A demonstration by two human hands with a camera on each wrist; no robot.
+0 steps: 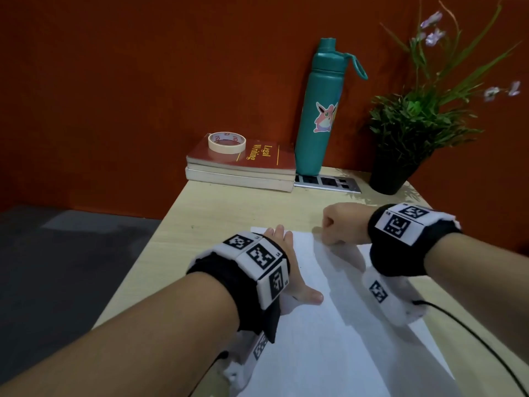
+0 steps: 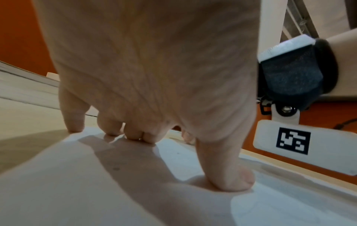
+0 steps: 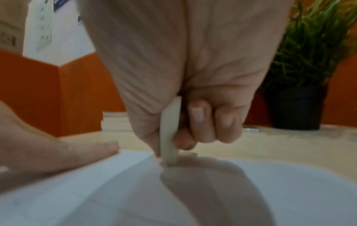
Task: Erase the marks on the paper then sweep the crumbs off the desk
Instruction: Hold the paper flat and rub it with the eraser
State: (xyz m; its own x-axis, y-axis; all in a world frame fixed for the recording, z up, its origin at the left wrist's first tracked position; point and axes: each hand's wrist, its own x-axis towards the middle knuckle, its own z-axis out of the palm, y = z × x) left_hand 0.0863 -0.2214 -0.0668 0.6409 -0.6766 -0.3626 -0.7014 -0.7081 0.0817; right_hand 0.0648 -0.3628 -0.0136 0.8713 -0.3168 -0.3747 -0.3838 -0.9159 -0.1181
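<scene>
A white sheet of paper (image 1: 329, 325) lies on the pale wooden desk (image 1: 217, 213). My left hand (image 1: 294, 265) lies flat on the sheet's left part, fingers spread and the thumb (image 2: 231, 178) pressing down. My right hand (image 1: 335, 224) is curled into a fist at the sheet's far edge. In the right wrist view it (image 3: 173, 143) grips a white eraser (image 3: 171, 122) between thumb and fingers, with the eraser's lower end on the paper (image 3: 289, 191). Only faint lines show on the sheet. A few small dark specks (image 2: 115, 169) lie on the paper (image 2: 77, 191).
Against the orange wall stand stacked books (image 1: 243, 167) with a tape roll (image 1: 226, 142) on top, a teal bottle (image 1: 317, 110) and a potted plant (image 1: 400, 156). A flat marker plate (image 1: 329, 181) lies behind the bottle. A black cable (image 1: 472, 339) runs at right. The desk's left edge drops to the floor.
</scene>
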